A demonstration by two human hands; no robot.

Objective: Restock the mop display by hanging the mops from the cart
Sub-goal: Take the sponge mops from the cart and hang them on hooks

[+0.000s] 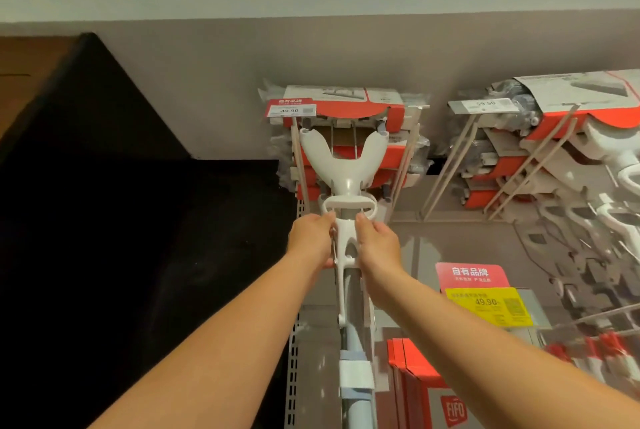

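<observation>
**Inspector:** Where is the mop (343, 165) found, and how is it held?

**Assessor:** It is held upright against the display. Its head is raised among the packed mops (346, 106) hung under the 49.90 price tag (290, 107). The left grip (311, 241) is curled round the white wringer frame, just below the loop handle (348, 204). The right grip (377, 248) is closed on the same frame from the other side. Neither is seen to be slack.

**Inspector:** Is the head seated on the hooks?

**Assessor:** That cannot be told. The hanging point is hidden behind the yoke and the red card.

**Inspector:** What is required for the step to be done well?

**Assessor:** The head is to be lifted straight, centred between the two hook arms (298, 158), and pushed back until a catch is felt. The pole (355, 390) is best held vertical, so that the neighbouring stack (554, 124) is not struck. Release is advised one grip at a time, and only once the weight is judged to be carried by the hook.
</observation>
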